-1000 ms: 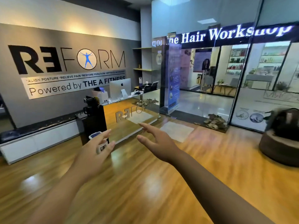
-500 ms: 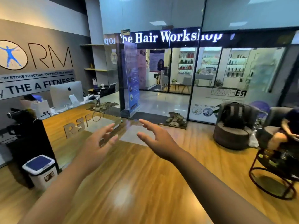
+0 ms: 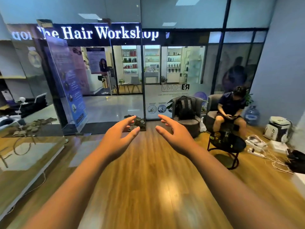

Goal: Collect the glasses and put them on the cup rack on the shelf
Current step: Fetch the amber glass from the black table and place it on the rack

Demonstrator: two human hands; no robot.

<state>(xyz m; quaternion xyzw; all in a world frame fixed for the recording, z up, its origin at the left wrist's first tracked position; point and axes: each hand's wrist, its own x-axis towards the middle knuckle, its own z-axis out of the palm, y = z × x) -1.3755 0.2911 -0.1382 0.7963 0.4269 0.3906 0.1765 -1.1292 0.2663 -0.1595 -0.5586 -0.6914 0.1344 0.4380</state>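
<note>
Fingers (image 3: 132, 123) spread and slightly curled, empty of anything, the left hand (image 3: 118, 138) and the right hand (image 3: 177, 138) reach forward side by side over a bare wooden floor (image 3: 148, 187), palms turned toward each other and well apart from any object. No glass is held, and no glasses, cup rack or shelf can be made out with certainty anywhere in view, so by this evidence the collecting has not begun: every glass is yet to be found, picked up and carried to the rack.

The nearest candidate spot is the small round counter (image 3: 227, 142) to the right, on a dark metal frame, which carries dark and amber items too blurred to name; whether any of them is a glass cannot be told. A seated person (image 3: 231, 109) sits just behind it in a grey armchair, bent over a phone, knees close to its edge, which would likely crowd any reach there. A backpack (image 3: 184, 108) fills the neighbouring chair. Loose cables (image 3: 272, 161) and a power strip trail across the floor to the right, a tripping risk on that side. To the left stand a wooden reception counter (image 3: 24, 154) and a blue banner (image 3: 69, 83); straight ahead, glass walls (image 3: 173, 71) close off the route toward the lit hair salon.
</note>
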